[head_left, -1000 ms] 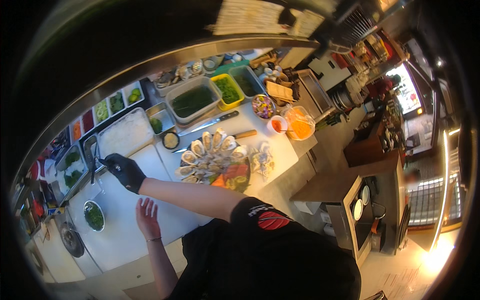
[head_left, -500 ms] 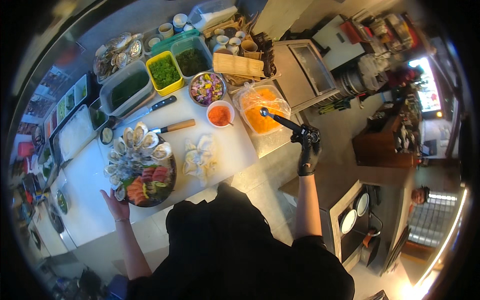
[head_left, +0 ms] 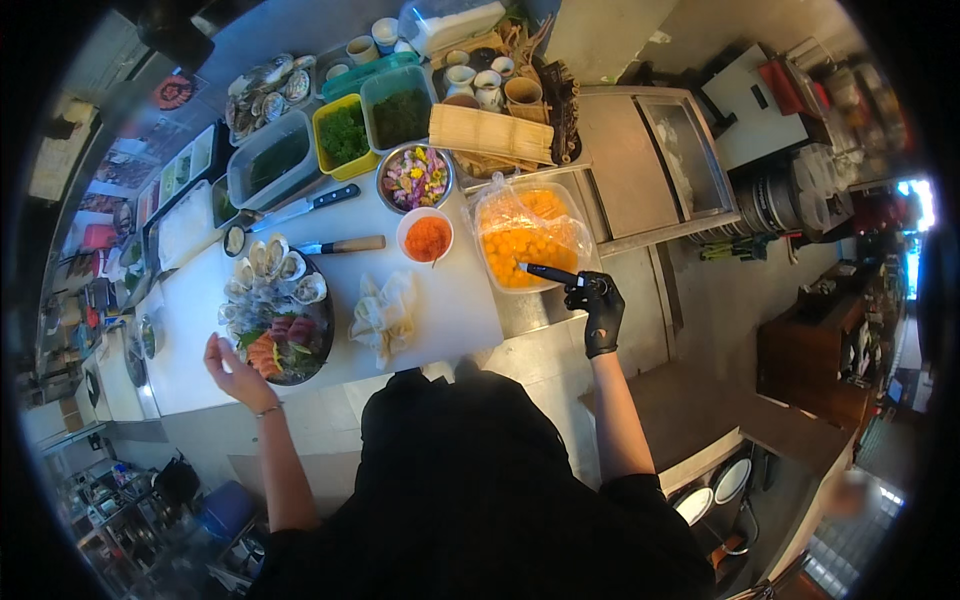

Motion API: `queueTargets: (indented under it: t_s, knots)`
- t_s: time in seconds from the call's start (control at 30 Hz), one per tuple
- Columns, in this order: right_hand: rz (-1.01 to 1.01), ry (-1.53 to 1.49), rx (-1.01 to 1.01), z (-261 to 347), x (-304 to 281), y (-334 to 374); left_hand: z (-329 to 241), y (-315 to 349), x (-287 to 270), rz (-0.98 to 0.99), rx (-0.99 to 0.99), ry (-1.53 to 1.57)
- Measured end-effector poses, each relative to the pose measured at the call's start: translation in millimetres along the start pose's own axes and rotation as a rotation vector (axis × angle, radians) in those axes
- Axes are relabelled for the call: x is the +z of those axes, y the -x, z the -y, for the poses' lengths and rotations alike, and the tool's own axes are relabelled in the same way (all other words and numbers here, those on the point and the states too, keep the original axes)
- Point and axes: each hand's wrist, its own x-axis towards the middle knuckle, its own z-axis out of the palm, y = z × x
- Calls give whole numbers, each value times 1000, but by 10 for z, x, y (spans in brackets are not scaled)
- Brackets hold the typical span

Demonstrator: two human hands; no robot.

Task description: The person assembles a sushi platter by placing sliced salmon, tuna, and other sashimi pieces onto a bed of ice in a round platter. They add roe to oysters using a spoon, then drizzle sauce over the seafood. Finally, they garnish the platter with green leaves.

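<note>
My right hand (head_left: 598, 308), in a black glove, grips black tongs (head_left: 548, 273) whose tip reaches into a clear tub of orange fruit pieces (head_left: 527, 240) lined with plastic. My bare left hand (head_left: 232, 367) rests open at the near edge of the white counter (head_left: 455, 305), just beside a dark round platter (head_left: 278, 318) loaded with oysters and sliced raw fish. A crumpled white cloth (head_left: 384, 315) lies between platter and tub.
Two knives (head_left: 330, 222) lie behind the platter. A small bowl of orange roe (head_left: 426, 236), a metal bowl of flowers (head_left: 414, 180), green-filled tubs (head_left: 345, 132), a rolled bamboo mat (head_left: 490, 132) and cups (head_left: 478, 82) stand farther back. A steel unit (head_left: 650, 170) is to the right.
My view swung right along the counter. My gloved right hand moved from the far-left bins to the orange fruit tub with the tongs; my left hand stayed by the platter.
</note>
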Motion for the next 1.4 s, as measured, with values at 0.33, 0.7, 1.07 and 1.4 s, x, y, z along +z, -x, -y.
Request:
queueTargets:
  t_s: [0.33,0.7,1.07,1.4]
  knots:
    - [-48,-529,429,-320,-192,-90,-1433,1782,1000,888,-93,523]
    - [-137,-495,365,171,-202,-155,-1850,2274,1568,1150,-120,305]
    - [-200,-358,150,326,-481,-307,-1717,2246,1427,1116,4,384]
    - [7,-457,226,-40,157,70,-820,532,298,580,562,-190]
